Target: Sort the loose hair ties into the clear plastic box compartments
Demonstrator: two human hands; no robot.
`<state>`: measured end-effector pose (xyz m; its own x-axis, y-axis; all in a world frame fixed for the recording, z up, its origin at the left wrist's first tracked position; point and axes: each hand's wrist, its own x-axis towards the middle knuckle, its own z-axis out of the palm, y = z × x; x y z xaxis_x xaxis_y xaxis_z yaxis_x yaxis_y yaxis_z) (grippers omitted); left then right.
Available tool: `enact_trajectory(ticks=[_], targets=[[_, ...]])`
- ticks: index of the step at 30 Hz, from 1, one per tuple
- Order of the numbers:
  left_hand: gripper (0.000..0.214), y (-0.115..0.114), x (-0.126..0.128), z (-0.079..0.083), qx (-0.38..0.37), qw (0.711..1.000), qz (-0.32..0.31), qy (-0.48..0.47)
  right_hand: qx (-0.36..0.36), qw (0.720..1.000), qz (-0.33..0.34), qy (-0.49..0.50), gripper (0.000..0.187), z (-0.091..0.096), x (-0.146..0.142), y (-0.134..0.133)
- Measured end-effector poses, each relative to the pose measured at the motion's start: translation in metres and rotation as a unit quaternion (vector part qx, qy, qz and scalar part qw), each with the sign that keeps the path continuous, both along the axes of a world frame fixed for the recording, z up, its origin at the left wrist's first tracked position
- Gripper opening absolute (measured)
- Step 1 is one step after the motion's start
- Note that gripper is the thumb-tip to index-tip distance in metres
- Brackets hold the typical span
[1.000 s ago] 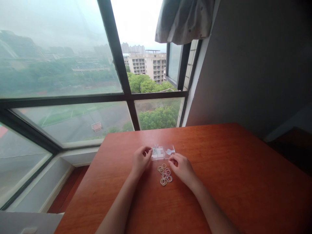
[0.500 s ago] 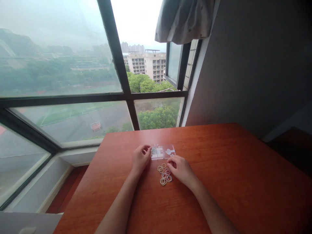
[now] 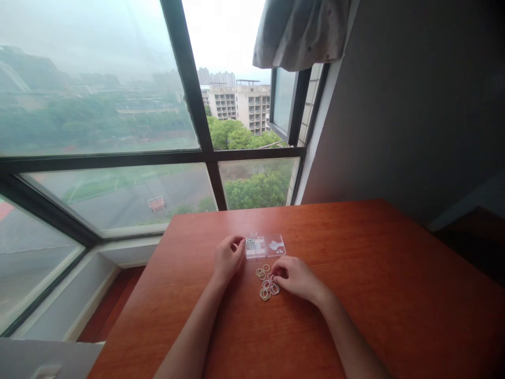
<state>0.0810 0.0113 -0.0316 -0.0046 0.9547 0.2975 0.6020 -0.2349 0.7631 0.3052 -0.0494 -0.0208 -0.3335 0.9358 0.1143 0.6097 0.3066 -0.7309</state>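
A small clear plastic box (image 3: 256,252) lies with its lid (image 3: 275,246) folded open to the right. Some pale ring-shaped hair ties (image 3: 250,242) sit in its left compartment. My left hand (image 3: 229,258) has its curled thumb and fingers closed on the left edge of the box. In front of the box is a loose cluster of hair ties (image 3: 266,285), yellowish, pink and whitish, partly overlapping. My right hand (image 3: 295,275) reaches over the cluster's right side, its thumb and index finger pinched at a pink hair tie (image 3: 270,277), which they partly cover.
The reddish-brown wooden table (image 3: 374,284) extends far to the right. Beyond its back edge stand dark-framed windows (image 3: 209,152), with a curtain (image 3: 300,34) hanging at the top. A grey wall (image 3: 406,116) rises at the right.
My right hand has moved down from beside the lid to the pink hair ties, its fingertips now among them. My left hand stays at the box. The view has shifted slightly.
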Motion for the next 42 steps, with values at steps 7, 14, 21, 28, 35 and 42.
enact_trajectory(ticks=[7, 14, 21, 28, 35, 42], targets=[[0.023, -0.005, 0.002, 0.01, 0.0, 1.0, -0.007, -0.008, -0.005, 1.0, -0.001, 0.006, 0.011, 0.0, 0.0, 0.001], [0.023, -0.01, 0.005, 0.015, 0.013, 1.0, -0.021, -0.007, -0.008, 1.0, -0.006, 0.023, 0.011, 0.0, -0.001, 0.001], [0.022, -0.019, 0.013, 0.024, 0.02, 0.995, -0.098, 0.011, 0.045, 0.993, -0.053, 0.099, 0.008, 0.004, -0.006, 0.006], [0.02, -0.032, 0.029, 0.03, 0.007, 0.976, -0.218, 0.011, 0.03, 0.975, -0.117, 0.189, 0.019, 0.002, -0.006, 0.01], [0.015, -0.033, 0.034, 0.026, 0.009, 0.973, -0.23, 0.001, 0.005, 0.97, -0.117, 0.212, 0.018, 0.001, -0.008, 0.009], [0.017, -0.018, 0.012, 0.027, 0.034, 0.994, -0.101, -0.024, 0.009, 0.971, -0.13, 0.2, 0.014, -0.002, -0.006, 0.011]])
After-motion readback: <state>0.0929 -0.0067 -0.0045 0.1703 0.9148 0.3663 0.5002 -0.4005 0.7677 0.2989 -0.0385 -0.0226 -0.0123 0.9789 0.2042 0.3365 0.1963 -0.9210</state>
